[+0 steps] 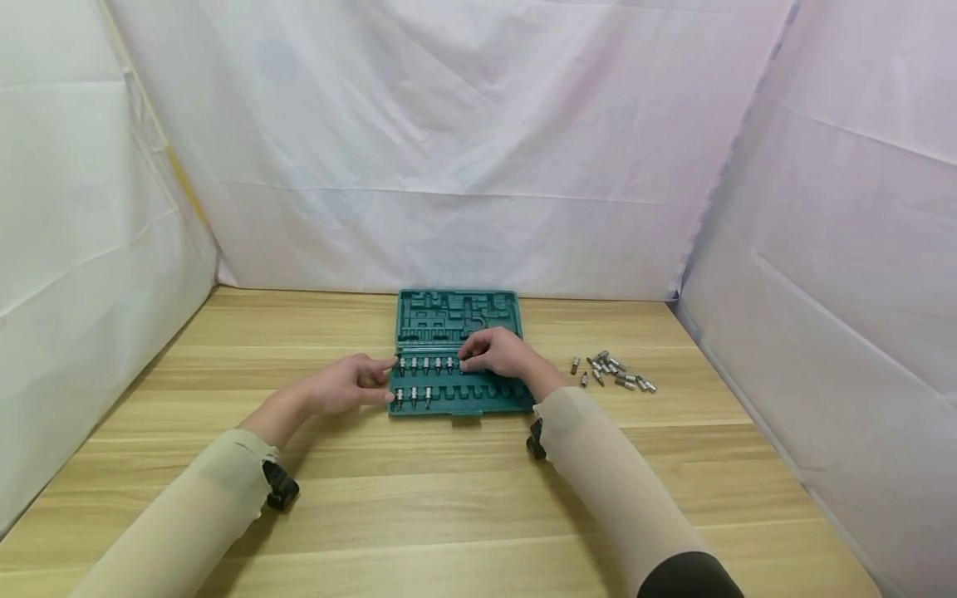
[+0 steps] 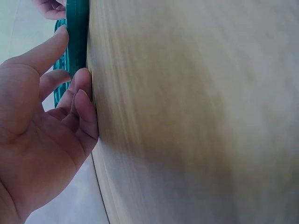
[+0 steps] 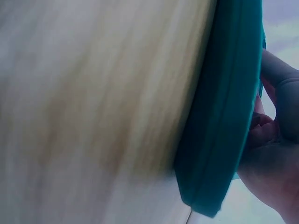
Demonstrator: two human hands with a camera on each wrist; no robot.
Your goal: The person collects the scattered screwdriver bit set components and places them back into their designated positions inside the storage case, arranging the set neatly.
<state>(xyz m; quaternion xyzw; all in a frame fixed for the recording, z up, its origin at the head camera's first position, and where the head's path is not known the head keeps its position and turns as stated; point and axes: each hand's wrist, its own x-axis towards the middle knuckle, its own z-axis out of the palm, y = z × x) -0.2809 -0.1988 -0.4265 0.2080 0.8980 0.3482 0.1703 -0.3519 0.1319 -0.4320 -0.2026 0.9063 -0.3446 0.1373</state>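
A green plastic case [image 1: 419, 413] lies opened on the table, its lid [image 1: 458, 318] tipped back. Metal socket bits [image 1: 426, 365] stand in the left part of its back row, and several more [image 1: 414, 397] at the left of the front row. My left hand [image 1: 347, 384] rests against the case's left edge, thumb and forefinger spread apart; in the left wrist view the thumb touches the case rim [image 2: 78, 42]. Over the back row, my right hand [image 1: 499, 353] pinches a small socket bit at a slot, mostly hidden by the fingers. The case's side fills part of the right wrist view.
Loose socket bits [image 1: 607, 363] lie in a scattered group on the wooden table [image 1: 419, 515], right of the case. White cloth walls [image 1: 449, 166] stand behind and on both sides. The front row's right slots [image 1: 478, 391] hold no bits.
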